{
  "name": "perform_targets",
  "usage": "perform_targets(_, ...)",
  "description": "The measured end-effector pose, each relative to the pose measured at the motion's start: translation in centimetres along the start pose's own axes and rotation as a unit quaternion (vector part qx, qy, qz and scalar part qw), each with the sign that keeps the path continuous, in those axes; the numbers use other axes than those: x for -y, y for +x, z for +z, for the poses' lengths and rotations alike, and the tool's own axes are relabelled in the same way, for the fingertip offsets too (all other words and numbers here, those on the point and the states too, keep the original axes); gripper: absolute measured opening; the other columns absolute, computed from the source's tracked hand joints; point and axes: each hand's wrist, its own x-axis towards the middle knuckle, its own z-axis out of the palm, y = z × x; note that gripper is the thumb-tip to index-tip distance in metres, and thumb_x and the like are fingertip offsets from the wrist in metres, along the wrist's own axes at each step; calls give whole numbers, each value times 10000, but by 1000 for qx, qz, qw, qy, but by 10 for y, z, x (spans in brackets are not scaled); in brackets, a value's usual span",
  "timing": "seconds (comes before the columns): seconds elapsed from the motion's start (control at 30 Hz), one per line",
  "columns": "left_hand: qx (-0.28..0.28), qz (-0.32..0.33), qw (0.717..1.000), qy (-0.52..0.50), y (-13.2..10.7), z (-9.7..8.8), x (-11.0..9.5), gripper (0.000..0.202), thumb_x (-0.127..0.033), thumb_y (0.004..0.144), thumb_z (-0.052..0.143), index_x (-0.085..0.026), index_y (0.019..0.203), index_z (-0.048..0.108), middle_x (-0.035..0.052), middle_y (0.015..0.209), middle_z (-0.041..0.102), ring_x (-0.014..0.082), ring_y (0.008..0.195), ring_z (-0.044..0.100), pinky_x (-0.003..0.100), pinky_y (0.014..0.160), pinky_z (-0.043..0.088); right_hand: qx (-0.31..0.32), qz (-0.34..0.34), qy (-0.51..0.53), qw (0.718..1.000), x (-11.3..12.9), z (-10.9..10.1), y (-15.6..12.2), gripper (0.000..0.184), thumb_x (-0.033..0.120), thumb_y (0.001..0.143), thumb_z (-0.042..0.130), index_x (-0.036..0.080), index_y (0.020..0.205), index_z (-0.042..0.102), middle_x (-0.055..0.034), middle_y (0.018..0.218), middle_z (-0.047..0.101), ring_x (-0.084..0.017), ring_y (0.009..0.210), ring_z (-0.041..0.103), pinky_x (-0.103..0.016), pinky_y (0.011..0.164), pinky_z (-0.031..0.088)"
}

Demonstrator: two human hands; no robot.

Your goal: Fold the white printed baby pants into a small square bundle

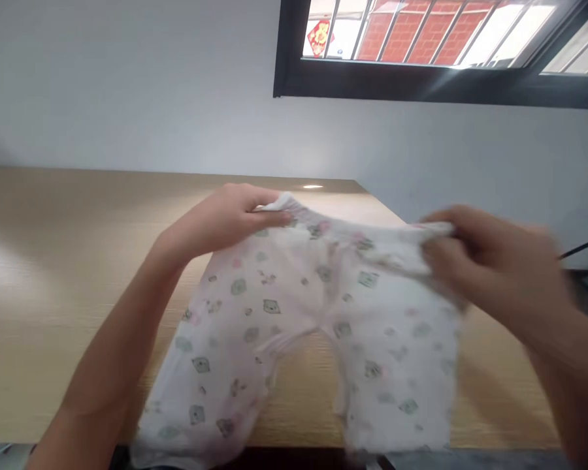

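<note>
Head view: the left hand [220, 222] and right hand [490, 267] were well apart, each pinching one end of the elastic waistband [353, 236] of white baby trousers [318, 307] with a pink and green print. The trousers draped onto the wooden counter [53, 313], legs toward the near edge. The thin cloth looked light, soft and limp, best held at the waistband. A red window ornament [319, 38] showed far off, with nothing legible on it.

Wood table [53, 294], white wall [127, 98] w/ blk-framed window [372, 81].
</note>
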Motion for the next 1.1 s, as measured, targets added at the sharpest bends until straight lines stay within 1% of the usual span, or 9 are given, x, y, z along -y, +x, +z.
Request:
perform_targets(0.13, 13, -79, 997, 1, 27, 6, 59, 292, -414, 785, 461, -141, 715, 534, -22, 613, 386, 68, 557, 401, 187, 530, 238, 71, 27, 117, 990, 2, 75, 51, 127, 106, 675, 429, 213, 697, 493, 36, 465, 388, -102, 398, 338, -246, 414, 267)
perform_targets(0.27, -19, -121, 992, -15, 48, 22, 111, 229, -321, 772, 471, -156, 614, 456, -25, 556, 364, 65, 468, 330, 206, 465, 220, 164, 59, 335, 926, -9, 144, 83, 184, 134, 684, 420, 234, 834, 457, 60, 522, 338, -90, 398, 315, -209, 384, 233)
perform_targets(0.37, -59, -142, 988, -25, 56, 34, 132, 175, -296, 778, 440, -169, 673, 498, -29, 530, 385, 74, 431, 350, 213, 447, 238, 180, 50, 417, 890, -13, 174, 97, 132, 133, 670, 397, 221, 763, 430, 62, 540, 264, -76, 398, 268, -194, 374, 200)
perform_targets(0.47, -79, -153, 985, -19, 60, 41, 141, 184, -315, 790, 415, -174, 732, 519, -37, 473, 383, 93, 406, 396, 218, 440, 256, 158, 59, 433, 886, -13, 187, 102, 179, 119, 661, 384, 228, 796, 429, 64, 556, 253, -76, 404, 269, -189, 382, 204)
perform_targets(0.7, -100, -162, 982, 12, 64, 51, 153, 242, -328, 813, 386, -158, 743, 543, -16, 463, 472, 117, 431, 455, 224, 472, 314, 124, -30, 295, 947, -18, 191, 101, 211, 115, 717, 342, 182, 673, 536, -6, 701, 497, -111, 550, 408, -235, 508, 329)
perform_targets(0.8, -147, -163, 975, 27, 68, 60, 149, 310, -347, 857, 329, -130, 935, 537, 73, 814, 603, 152, 655, 560, 242, 604, 404, 138, -63, 268, 951, -22, 193, 101, 334, 130, 763, 327, 193, 922, 614, -63, 1016, 544, -179, 800, 513, -302, 672, 415)
perform_targets(0.9, -184, -122, 974, 55, 74, 76, 130, 420, -386, 879, 318, -94, 1147, 456, 158, 1238, 431, 215, 1057, 477, 311, 886, 367, 180, -69, 233, 953, -23, 199, 99, 435, 201, 810, 383, 226, 1236, 464, -91, 1277, 396, -256, 1059, 446, -380, 809, 418)
perform_targets(1.03, -44, 53, 993, 92, 79, 111, 92, 466, -381, 904, 268, -85, 1230, 422, 128, 1303, 404, 223, 1233, 304, 356, 1036, 218, 120, -117, 190, 967, -18, 205, 95, 443, 237, 835, 393, 197, 1274, 435, -89, 1377, 285, -284, 1247, 235, -465, 981, 278)
perform_targets(1.1, 73, 114, 986, 102, 72, 133, 70, 502, -408, 913, 224, -103, 1282, 377, 116, 1330, 387, 239, 1265, 258, 396, 1053, 179, 180, -162, 215, 946, -14, 208, 93, 406, 241, 863, 346, 205, 1247, 470, -67, 1341, 366, -245, 1235, 286, -437, 997, 279)
